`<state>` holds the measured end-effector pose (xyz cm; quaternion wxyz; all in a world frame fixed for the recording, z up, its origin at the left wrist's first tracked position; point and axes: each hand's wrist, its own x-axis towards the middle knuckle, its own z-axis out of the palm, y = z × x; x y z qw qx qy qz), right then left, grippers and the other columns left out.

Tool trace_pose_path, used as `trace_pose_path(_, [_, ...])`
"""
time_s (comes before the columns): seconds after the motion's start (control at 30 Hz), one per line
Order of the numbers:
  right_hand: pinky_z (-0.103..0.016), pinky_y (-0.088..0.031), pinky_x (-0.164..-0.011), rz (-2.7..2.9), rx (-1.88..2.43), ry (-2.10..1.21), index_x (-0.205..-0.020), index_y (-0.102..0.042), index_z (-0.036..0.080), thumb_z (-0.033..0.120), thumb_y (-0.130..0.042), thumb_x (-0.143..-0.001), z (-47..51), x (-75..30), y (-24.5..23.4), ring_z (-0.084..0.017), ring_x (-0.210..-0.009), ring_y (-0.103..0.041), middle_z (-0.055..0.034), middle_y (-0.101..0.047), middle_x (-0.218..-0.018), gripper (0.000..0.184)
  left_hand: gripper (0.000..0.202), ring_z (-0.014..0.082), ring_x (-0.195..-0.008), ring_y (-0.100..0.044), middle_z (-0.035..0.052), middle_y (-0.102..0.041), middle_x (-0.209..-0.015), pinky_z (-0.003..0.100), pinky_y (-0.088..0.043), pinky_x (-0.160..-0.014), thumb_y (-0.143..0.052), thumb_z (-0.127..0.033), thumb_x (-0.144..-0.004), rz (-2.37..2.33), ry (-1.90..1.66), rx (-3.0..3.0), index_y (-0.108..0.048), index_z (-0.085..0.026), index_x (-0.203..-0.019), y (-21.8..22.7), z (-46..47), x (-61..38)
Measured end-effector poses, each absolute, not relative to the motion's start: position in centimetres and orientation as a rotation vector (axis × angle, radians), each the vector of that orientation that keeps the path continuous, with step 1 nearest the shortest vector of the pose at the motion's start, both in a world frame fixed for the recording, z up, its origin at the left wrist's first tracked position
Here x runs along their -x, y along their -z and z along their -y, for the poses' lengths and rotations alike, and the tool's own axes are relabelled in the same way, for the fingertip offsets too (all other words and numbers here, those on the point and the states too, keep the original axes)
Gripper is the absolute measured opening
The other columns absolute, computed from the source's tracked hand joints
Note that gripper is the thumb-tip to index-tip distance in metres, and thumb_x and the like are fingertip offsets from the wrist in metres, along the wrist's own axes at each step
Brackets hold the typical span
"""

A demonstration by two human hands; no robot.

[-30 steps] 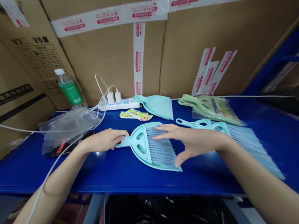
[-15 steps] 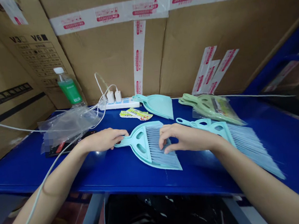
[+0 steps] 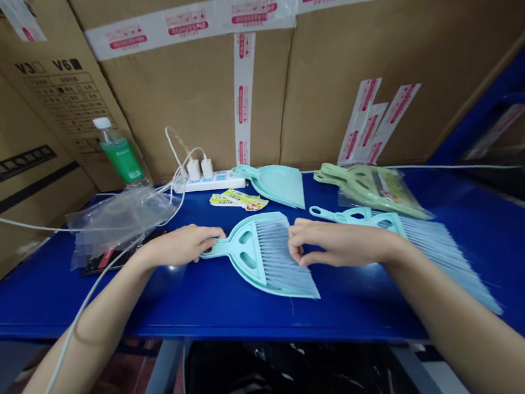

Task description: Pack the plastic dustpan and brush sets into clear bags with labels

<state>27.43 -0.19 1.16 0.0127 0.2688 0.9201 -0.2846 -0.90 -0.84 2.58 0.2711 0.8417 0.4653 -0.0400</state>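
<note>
A mint-green hand brush [image 3: 267, 255] with pale blue bristles lies on the blue table [image 3: 216, 299]. My left hand [image 3: 181, 246] is closed around the brush's handle at its left end. My right hand [image 3: 333, 243] rests at the right edge of the bristles, fingers curled and pinched together against them. Just behind my right hand lies a second mint brush [image 3: 413, 242], its long bristles pointing right.
A mint dustpan [image 3: 280, 186] and a bagged pale-green set [image 3: 372, 190] lie further back. A power strip [image 3: 208, 180] with chargers, a green-labelled bottle [image 3: 118, 153], clear plastic bags [image 3: 117, 219] and small labels [image 3: 239, 200] sit left of centre. Cardboard boxes wall the back.
My right hand, spread flat over the bristles a second ago, has curled its fingers and slid right to the bristles' edge. My left hand has stayed on the handle.
</note>
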Motion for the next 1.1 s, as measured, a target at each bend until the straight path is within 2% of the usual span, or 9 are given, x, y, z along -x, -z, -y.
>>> trace_pose_path(0.37, [-0.036,-0.038,-0.072,-2.781,-0.850,0.791,-0.069,-0.040,0.023,0.029,-0.033,-0.089,0.9,-27.8,-1.5,-0.022,-0.077,-0.041,-0.0048,-0.049,-0.073,0.022,0.023,0.0102,-0.050,-0.044,-0.0054,-0.041,-0.058,0.019,-0.033,-0.051,-0.032,-0.030,-0.090,-1.240,0.059,-2.276,-0.052,-0.021,-0.084,-2.4,0.8,1.2])
trace_pose_path(0.6, [-0.033,-0.040,-0.067,-2.777,-1.006,0.698,-0.074,-0.047,0.022,0.027,-0.038,-0.086,0.1,-27.2,-2.7,-0.021,-0.077,-0.048,-0.0046,-0.054,-0.076,0.015,0.021,0.0102,-0.047,-0.041,-0.0058,-0.040,-0.055,0.021,-0.028,-0.049,-0.033,-0.026,-0.089,-1.280,0.069,-2.335,-0.051,-0.021,-0.080,-2.6,1.1,1.0])
trace_pose_path(0.7, [-0.031,-0.040,-0.065,-2.877,-1.150,0.477,-0.077,-0.050,0.021,0.018,-0.040,-0.084,-1.4,-25.8,-2.7,-0.020,-0.074,-0.051,-0.0058,-0.056,-0.079,0.013,0.020,0.0104,-0.046,-0.038,-0.0062,-0.038,-0.052,0.022,-0.027,-0.050,-0.031,-0.023,-0.088,-1.288,0.092,-2.362,-0.049,-0.021,-0.079,-2.6,1.1,0.9])
trace_pose_path(0.8, [-0.032,-0.040,-0.070,-2.927,-1.273,0.068,-0.086,-0.058,0.018,0.009,-0.042,-0.082,-3.4,-24.1,-2.2,-0.022,-0.084,-0.053,-0.0095,-0.059,-0.089,0.019,0.020,0.0109,-0.047,-0.037,-0.0057,-0.038,-0.053,0.022,-0.027,-0.051,-0.030,-0.021,-0.088,-1.290,0.119,-2.395,-0.048,-0.021,-0.078,-2.6,1.1,0.9])
trace_pose_path(0.9, [-0.034,-0.039,-0.074,-2.923,-1.212,-0.262,-0.096,-0.064,0.015,0.006,-0.047,-0.082,-5.2,-22.8,-1.6,-0.025,-0.093,-0.052,-0.0107,-0.062,-0.094,0.024,0.020,0.0117,-0.050,-0.039,-0.0047,-0.041,-0.056,0.022,-0.028,-0.052,-0.031,-0.024,-0.089,-1.293,0.108,-2.398,-0.049,-0.021,-0.079,-2.5,1.1,0.9])
trace_pose_path(1.0, [-0.034,-0.038,-0.073,-2.901,-1.125,-0.375,-0.097,-0.067,0.014,0.007,-0.055,-0.081,-6.3,-22.1,-1.3,-0.026,-0.094,-0.053,-0.0107,-0.064,-0.092,0.022,0.021,0.0122,-0.050,-0.042,-0.0046,-0.042,-0.056,0.022,-0.028,-0.051,-0.031,-0.027,-0.090,-1.293,0.106,-2.381,-0.048,-0.021,-0.079,-2.6,1.2,1.0])
trace_pose_path(1.1, [-0.034,-0.037,-0.071,-2.902,-1.063,-0.435,-0.088,-0.070,0.014,0.010,-0.053,-0.085,-6.7,-21.6,-1.1,-0.026,-0.093,-0.053,-0.0119,-0.065,-0.086,0.018,0.021,0.0128,-0.050,-0.044,-0.0046,-0.042,-0.057,0.022,-0.029,-0.052,-0.030,-0.027,-0.090,-1.316,0.134,-2.368,-0.048,-0.022,-0.081,-2.6,1.2,1.0])
